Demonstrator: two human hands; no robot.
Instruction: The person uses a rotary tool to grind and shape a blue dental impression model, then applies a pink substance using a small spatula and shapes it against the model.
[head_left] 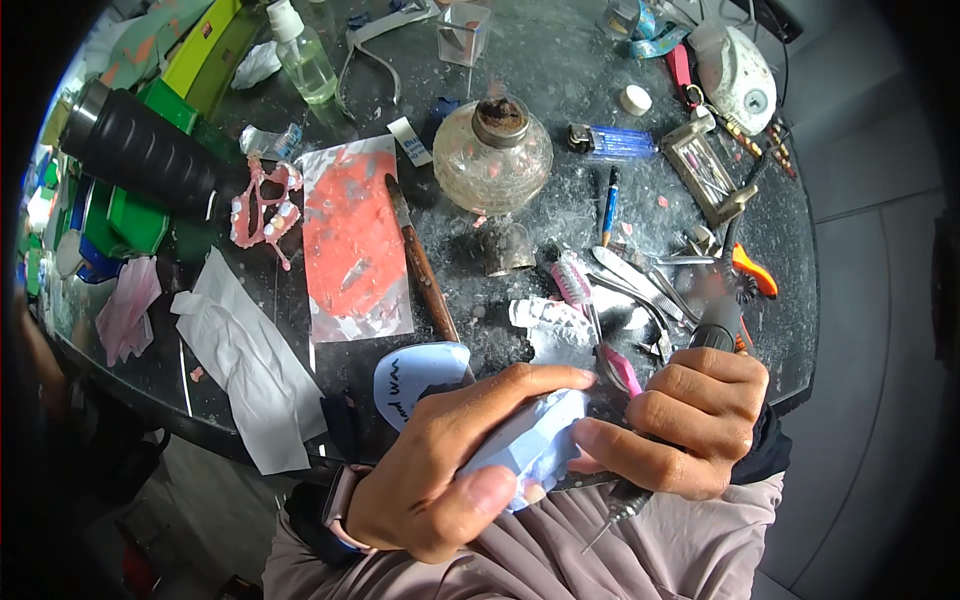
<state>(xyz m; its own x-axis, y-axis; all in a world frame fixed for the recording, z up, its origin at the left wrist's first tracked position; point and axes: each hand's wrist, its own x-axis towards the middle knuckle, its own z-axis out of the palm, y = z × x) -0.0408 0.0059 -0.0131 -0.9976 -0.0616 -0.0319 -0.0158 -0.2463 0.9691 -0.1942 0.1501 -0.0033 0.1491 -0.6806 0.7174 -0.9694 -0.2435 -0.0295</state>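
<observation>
My left hand (435, 475) is wrapped round a pale blue plaster dental model (535, 435), tilted above my lap at the table's front edge. Fingers closed, my right hand (690, 425) grips a dark rotary handpiece (630, 499), whose thin bur points down and left, apart from the model. My right thumb touches the model's right side. Just beyond my left hand lies another pale blue plaster piece (410, 375) with handwriting on it, partly covered by that hand. A wax knife (428, 275) with a wooden handle reaches from it up to a pink wax sheet (350, 240).
A glass spirit lamp (492, 160) stands mid-table beside a metal cap (507, 249). Metal instruments and brushes (640, 290) crowd the right. Farther left are a pink wax denture piece (267, 212), a black bottle (145, 150) and crumpled tissue (250, 360); a spray bottle (303, 55) stands behind.
</observation>
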